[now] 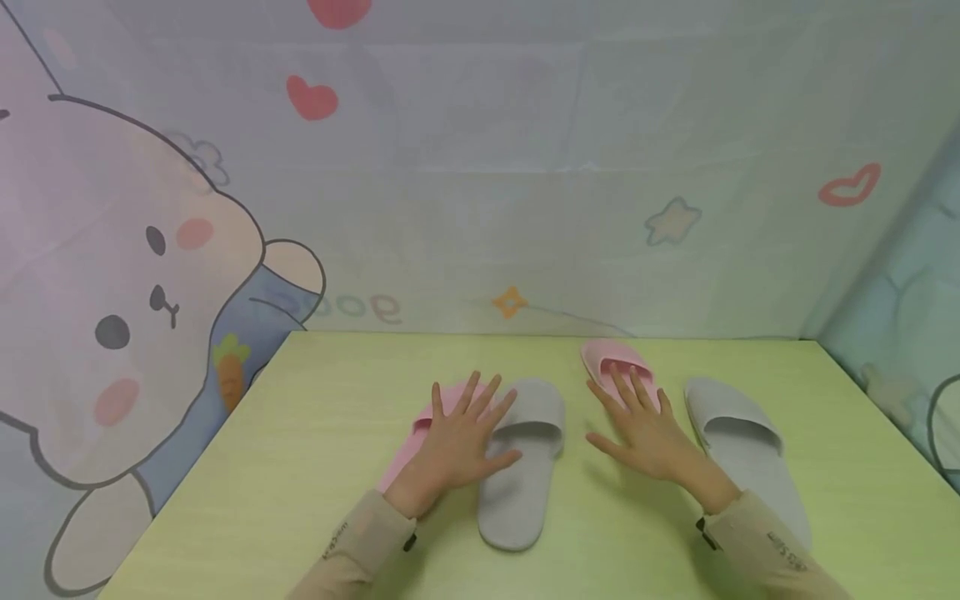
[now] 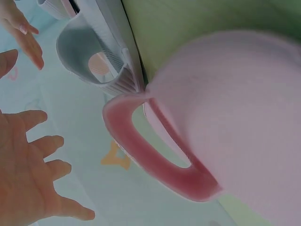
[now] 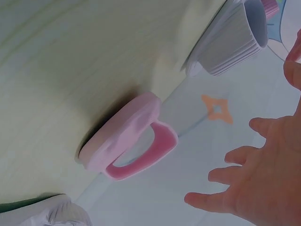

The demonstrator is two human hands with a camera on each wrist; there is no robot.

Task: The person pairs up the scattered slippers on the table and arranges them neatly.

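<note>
Two pink slippers [image 1: 407, 454], two grey slippers [image 1: 521, 500] lying on yellow-green table [image 1: 247, 500].
Left hand [image 1: 461, 442] above the left pink-and-grey pair, right hand [image 1: 648, 437] near the right pair; fingers of both spread wide; patterned backdrop [image 1: 487, 208] behind.

My left hand [image 2: 26, 165]: fingers spread
Pink slipper [image 2: 225, 113]: big, up close
Grey slipper [image 2: 111, 40]: beside the pink one
My right hand [image 2: 19, 27]: top corner

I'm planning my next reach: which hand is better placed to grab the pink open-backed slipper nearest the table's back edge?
Probably the right hand: in the head view it overlaps that pink slipper, while the left hand overlaps the leftmost pink slipper.
</note>
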